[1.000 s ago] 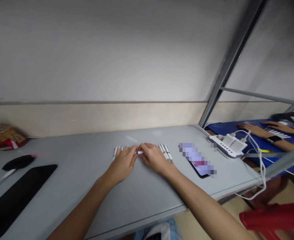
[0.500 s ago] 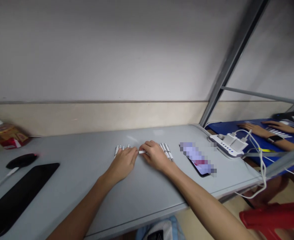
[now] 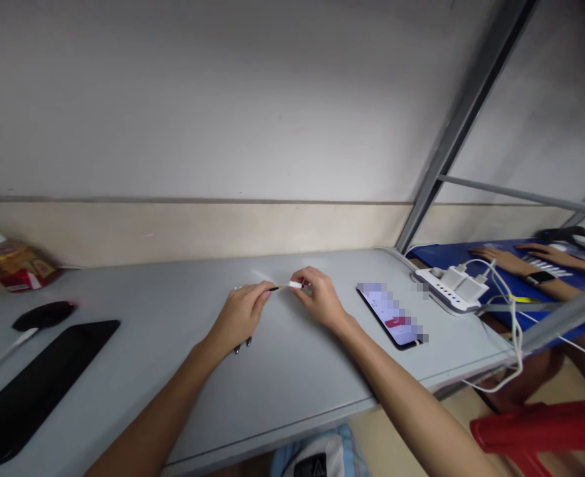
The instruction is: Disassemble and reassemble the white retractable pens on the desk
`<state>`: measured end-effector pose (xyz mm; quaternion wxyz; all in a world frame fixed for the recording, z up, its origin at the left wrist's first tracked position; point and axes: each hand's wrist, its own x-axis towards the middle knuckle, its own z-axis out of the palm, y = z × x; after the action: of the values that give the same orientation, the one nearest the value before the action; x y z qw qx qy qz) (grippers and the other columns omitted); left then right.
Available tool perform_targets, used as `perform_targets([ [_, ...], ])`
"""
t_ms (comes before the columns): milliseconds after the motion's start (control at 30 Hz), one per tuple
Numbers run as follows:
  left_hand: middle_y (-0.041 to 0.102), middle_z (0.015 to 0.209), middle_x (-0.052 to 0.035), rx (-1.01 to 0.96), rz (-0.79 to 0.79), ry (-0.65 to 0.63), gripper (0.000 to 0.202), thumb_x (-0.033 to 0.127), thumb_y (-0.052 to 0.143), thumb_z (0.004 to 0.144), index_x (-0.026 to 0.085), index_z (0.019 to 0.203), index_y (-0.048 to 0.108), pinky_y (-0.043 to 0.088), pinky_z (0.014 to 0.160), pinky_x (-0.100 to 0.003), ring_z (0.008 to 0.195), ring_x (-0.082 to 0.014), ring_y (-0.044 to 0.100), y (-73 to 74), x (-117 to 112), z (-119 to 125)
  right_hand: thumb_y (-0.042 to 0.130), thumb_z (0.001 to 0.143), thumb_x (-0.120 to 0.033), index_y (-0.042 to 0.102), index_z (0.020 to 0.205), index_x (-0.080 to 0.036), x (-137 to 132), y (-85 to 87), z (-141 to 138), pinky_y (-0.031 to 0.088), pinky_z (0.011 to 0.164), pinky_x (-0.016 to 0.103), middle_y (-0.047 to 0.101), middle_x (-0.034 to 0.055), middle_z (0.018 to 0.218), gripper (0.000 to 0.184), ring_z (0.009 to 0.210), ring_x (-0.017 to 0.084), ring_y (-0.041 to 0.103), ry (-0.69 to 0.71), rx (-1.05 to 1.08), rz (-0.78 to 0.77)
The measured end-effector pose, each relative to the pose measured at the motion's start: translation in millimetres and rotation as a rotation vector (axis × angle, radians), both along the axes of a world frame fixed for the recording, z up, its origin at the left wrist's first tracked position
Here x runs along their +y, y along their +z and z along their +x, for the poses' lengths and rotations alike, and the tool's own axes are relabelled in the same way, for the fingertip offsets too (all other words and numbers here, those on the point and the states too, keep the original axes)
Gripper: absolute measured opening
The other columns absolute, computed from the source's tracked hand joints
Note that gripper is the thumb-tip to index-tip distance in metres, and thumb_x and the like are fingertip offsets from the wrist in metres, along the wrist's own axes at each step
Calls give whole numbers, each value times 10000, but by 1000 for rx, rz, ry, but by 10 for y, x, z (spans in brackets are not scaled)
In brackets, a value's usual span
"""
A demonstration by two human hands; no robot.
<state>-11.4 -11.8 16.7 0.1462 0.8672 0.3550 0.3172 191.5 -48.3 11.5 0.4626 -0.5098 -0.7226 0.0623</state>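
Note:
My left hand (image 3: 240, 315) is closed, pinching a slim pen piece (image 3: 275, 288) with a black body and a thin yellowish tip pointing right. Opposite it, my right hand (image 3: 319, 298) is closed around a short white pen barrel or cap (image 3: 295, 285); which of the two I cannot tell. The two pieces point at each other, with the thin tip near the white piece's end. Beneath my left hand lie some pens, mostly covered, whose dark metallic tips (image 3: 243, 345) stick out below the palm.
A phone (image 3: 391, 315) with its screen lit lies right of my hands, near a white power strip (image 3: 446, 291) with plugs and cables. At left are a black slab (image 3: 44, 391), a dark oval device (image 3: 44, 318) and a bottle (image 3: 14, 262). Another person's hands (image 3: 505, 258) rest on a blue surface.
My hands have moved slightly apart and up, and the black piece with its thin tip now shows between them. The white pens seen earlier beside my right hand are out of sight.

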Motion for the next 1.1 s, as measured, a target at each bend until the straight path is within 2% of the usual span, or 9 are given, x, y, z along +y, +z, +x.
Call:
perform_targets([
  [133, 676, 940, -13, -51, -32, 23, 282, 342, 353, 951, 253, 1082, 586, 480, 741, -285, 823, -155, 631, 36, -10, -17, 572, 844, -327, 598, 948, -197, 54, -2, 12, 423, 665, 249, 610, 20, 855, 169, 761, 138, 544, 59, 347, -104],
  [267, 640, 805, 15, -84, -78, 63, 283, 382, 342, 952, 248, 1055, 569, 462, 638, -258, 665, -125, 589, 50, -27, -14, 450, 895, -429, 538, 1048, -202, 96, 17, 21, 420, 588, 240, 543, 1, 759, 288, 638, 120, 508, 165, 660, -202],
  [400, 574, 670, 42, -95, -102, 83, 308, 409, 347, 944, 243, 1094, 560, 433, 563, -249, 538, -109, 515, 56, -45, 0, 406, 909, -422, 498, 1036, -221, 76, 79, 46, 350, 513, 218, 440, -29, 692, 255, 546, 104, 419, 142, 752, -222],
  [500, 544, 609, 52, -83, -127, 72, 353, 401, 333, 949, 252, 1190, 545, 404, 503, -234, 483, -106, 486, 58, -51, 8, 379, 928, -392, 505, 1034, -224, 39, 106, 60, 362, 552, 226, 446, -26, 694, 236, 580, 117, 433, 87, 610, -181],
  [567, 575, 632, 43, -68, -119, 59, 362, 384, 331, 953, 254, 1206, 556, 411, 512, -230, 508, -109, 515, 53, -44, 10, 389, 934, -352, 536, 1034, -218, 10, 104, 58, 394, 640, 247, 514, 0, 766, 223, 677, 136, 483, 41, 390, -120],
  [667, 672, 821, 3, -43, -57, 36, 333, 350, 355, 948, 238, 1147, 598, 467, 635, -248, 683, -131, 608, 29, -11, 5, 443, 922, -290, 590, 1037, -208, -32, 84, 41, 390, 788, 298, 578, 50, 911, 205, 847, 176, 512, -14, -25, -40],
  [733, 691, 950, -21, -20, 2, 25, 312, 322, 360, 948, 228, 1106, 612, 480, 750, -279, 821, -153, 632, 0, 16, -1, 462, 916, -264, 605, 1064, -207, -53, 70, 28, 372, 825, 319, 582, 64, 933, 213, 885, 193, 507, -35, -215, -23],
  [833, 693, 987, -37, 60, 86, 23, 298, 297, 350, 956, 225, 1062, 619, 457, 835, -323, 902, -174, 629, -41, 42, -5, 463, 923, -251, 609, 1099, -213, -71, 66, 21, 359, 827, 325, 579, 68, 944, 232, 890, 197, 501, -56, -325, -21],
  [1100, 680, 945, -32, 217, 183, 66, 259, 307, 344, 964, 233, 1026, 584, 386, 814, -350, 899, -195, 599, -59, -32, 45, 488, 928, -242, 619, 1104, -231, -90, 60, -60, 343, 774, 302, 601, 56, 941, 220, 891, 192, 505, -36, -453, -30],
])
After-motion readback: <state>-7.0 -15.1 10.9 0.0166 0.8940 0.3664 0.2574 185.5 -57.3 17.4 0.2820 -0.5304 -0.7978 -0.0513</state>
